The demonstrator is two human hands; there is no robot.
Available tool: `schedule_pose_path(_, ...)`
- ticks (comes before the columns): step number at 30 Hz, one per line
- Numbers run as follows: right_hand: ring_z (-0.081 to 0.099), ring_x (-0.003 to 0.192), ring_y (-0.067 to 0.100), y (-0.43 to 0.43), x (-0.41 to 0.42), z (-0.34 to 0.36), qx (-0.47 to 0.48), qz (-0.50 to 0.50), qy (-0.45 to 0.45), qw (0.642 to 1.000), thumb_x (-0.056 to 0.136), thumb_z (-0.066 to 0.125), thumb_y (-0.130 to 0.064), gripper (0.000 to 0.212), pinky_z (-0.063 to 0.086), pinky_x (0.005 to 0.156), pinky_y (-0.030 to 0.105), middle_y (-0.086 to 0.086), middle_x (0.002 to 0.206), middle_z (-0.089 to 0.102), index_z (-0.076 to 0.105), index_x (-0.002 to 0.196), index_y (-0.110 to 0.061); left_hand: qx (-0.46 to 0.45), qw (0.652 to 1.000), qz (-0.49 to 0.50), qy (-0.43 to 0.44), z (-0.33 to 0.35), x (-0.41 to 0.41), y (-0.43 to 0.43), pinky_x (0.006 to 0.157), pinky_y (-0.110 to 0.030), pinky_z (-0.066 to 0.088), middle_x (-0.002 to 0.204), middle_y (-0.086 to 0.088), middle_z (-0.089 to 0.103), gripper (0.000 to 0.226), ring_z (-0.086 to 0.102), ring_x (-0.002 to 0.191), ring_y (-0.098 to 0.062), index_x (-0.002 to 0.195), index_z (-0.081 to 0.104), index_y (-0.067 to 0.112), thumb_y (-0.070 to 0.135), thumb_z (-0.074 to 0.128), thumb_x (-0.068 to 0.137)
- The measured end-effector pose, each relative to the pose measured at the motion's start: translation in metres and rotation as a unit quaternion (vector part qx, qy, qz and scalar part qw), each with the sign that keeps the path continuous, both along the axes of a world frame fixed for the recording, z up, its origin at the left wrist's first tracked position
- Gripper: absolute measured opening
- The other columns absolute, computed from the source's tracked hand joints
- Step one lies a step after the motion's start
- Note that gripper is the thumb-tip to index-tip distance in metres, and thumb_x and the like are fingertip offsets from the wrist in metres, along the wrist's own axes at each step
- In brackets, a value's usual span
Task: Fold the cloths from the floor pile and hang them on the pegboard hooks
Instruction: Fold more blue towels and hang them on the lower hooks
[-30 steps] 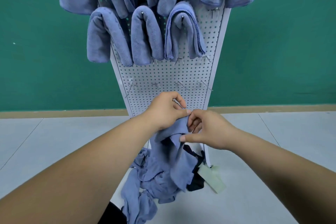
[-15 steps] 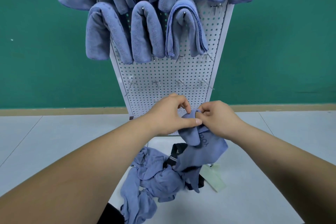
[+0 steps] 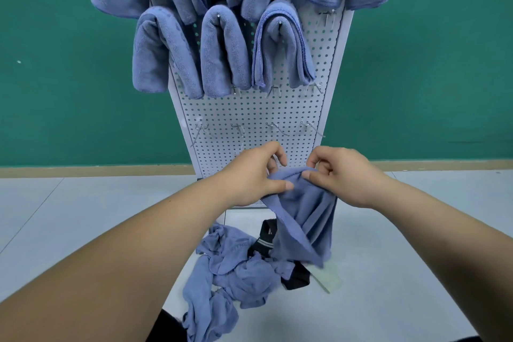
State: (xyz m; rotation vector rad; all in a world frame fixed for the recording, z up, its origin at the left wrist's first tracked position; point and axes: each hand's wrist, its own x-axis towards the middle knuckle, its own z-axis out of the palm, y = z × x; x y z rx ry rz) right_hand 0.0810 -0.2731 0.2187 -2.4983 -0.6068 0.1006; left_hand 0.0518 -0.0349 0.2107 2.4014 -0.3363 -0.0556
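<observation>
The left hand (image 3: 255,175) and right hand (image 3: 341,175) each pinch the top hem of the soft blue-grey microfibre cloth (image 3: 305,219), thumbs in front. A second ago they met in one bunch. Now they have drawn apart and the cloth hangs opened (folding can begin). At six o'clock lies the crumpled floor pile of blue cloths (image 3: 236,266). At twelve stands the white perforated pegboard (image 3: 249,111), with a row of bare wire hooks (image 3: 238,128).
</observation>
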Motion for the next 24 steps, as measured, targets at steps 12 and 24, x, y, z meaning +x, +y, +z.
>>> schedule_pose_path(12, 0.056, 0.065, 0.012, -0.016, 0.005, -0.001, -0.026, 0.006, -0.027, 0.999, 0.099, 0.066, -0.048, 0.019, 0.051, 0.066, 0.032, -0.004, 0.069, 0.066, 0.068, 0.087, -0.034, 0.242, 0.965, 0.018, -0.100, 0.019, 0.002, 0.009, 0.087, -0.041, 0.053, 0.100, 0.001, 0.067, 0.028, 0.062, 0.095, -0.024, 0.106, 0.067, 0.021, 0.040, 0.047, 0.110)
schedule_pose_path(24, 0.043, 0.057, 0.011, -0.103, 0.033, -0.034, -0.106, -0.036, 0.094, 0.989, 0.098, 0.073, -0.033, 0.014, 0.038, 0.060, 0.030, -0.014, 0.059, 0.053, 0.069, 0.085, -0.028, 0.379, 0.921, 0.072, -0.046, 0.000, 0.016, 0.072, 0.083, -0.041, 0.052, 0.094, -0.003, 0.059, 0.021, 0.057, 0.088, -0.027, 0.086, 0.056, 0.015, 0.014, 0.051, 0.106)
